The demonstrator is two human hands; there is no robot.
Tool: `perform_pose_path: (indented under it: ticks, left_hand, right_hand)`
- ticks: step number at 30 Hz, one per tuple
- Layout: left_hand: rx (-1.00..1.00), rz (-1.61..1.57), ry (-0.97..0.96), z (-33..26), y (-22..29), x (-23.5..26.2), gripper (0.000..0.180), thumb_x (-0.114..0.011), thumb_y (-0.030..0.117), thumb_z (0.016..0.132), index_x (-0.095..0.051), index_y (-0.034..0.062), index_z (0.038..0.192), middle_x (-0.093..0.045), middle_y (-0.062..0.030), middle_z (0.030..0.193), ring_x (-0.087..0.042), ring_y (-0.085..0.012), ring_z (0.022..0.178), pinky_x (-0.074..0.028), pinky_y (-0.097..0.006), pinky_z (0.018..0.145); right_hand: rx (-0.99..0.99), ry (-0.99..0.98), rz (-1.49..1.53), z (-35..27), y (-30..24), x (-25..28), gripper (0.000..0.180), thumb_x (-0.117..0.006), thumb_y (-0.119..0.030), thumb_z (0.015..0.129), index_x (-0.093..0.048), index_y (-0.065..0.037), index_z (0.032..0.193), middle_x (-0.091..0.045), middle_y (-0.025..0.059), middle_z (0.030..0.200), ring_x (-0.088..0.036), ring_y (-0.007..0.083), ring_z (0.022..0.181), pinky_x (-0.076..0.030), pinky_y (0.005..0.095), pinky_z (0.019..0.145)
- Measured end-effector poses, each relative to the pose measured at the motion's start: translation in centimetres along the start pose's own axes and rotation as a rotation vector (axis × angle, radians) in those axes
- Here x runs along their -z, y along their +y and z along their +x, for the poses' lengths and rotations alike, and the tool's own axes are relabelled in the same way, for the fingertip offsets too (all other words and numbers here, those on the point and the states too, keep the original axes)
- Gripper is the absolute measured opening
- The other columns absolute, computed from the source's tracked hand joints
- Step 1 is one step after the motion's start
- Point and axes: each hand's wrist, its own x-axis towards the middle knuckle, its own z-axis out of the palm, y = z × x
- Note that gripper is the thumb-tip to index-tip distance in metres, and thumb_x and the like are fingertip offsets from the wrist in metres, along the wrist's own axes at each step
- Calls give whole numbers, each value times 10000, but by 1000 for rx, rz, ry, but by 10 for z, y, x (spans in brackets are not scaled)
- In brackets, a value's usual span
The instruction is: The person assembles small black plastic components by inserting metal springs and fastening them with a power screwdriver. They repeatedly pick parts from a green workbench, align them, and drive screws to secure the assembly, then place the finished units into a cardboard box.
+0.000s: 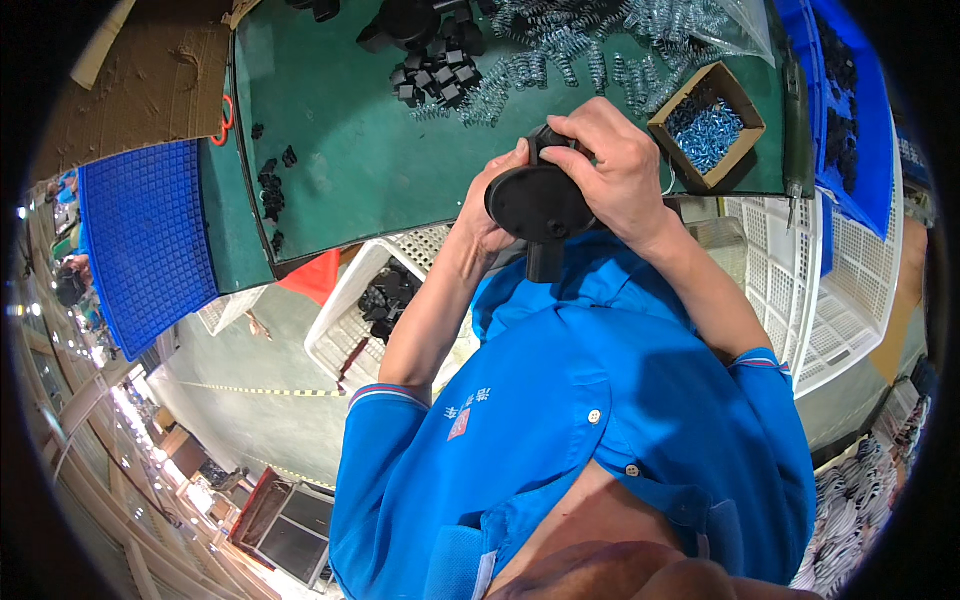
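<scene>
I grip the round black plastic part (540, 205) with left hand (487, 205) cupping at nine o'clock, right hand (610, 165) closed over top; keep it steady

Both forearms come up from the blue short sleeves and meet in front of the chest. The left hand (487, 205) is bent back at the wrist, its palm cupped and its fingers curled round from the left side. The right hand (610, 165) arches over from above with its back to the camera, knuckles raised and fingers folded down in a closed grip. The two hands touch at the fingertips.
</scene>
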Motion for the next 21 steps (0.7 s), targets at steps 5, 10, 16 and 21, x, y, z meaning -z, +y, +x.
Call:
perform_pose_path:
  ticks: [5,10,16,21]
  left_hand:
    - [98,-22,-81,2,10,-1,421,-515,339,1022,-545,-14,1249,-675,-159,1087,-715,-256,924,-630,-401,779]
    - [95,-16,23,1,7,-8,428,-513,343,1022,-543,-22,1245,-673,-172,1090,-716,-262,931,-634,-401,781]
    - [30,49,51,2,3,-19,436,-511,340,1023,-534,-33,1247,-665,-181,1114,-715,-260,932,-634,-393,784]
    - [75,-9,59,7,2,-13,447,-514,341,1022,-531,-40,1255,-664,-176,1117,-715,-253,925,-632,-383,783]
  right_hand:
    - [-181,-5,144,4,-4,5,225,-780,-121,715,-704,-5,892,-651,86,854,-648,237,688,-508,335,626]
    - [-217,21,199,4,-4,5,251,-796,-120,704,-699,4,899,-637,86,831,-617,203,641,-496,320,612]
    - [-195,37,184,3,-2,9,248,-793,-107,707,-695,3,906,-628,80,822,-599,189,621,-488,304,596]
    - [-176,50,195,1,2,10,246,-789,-115,715,-698,-4,915,-642,79,847,-613,188,629,-492,306,592]
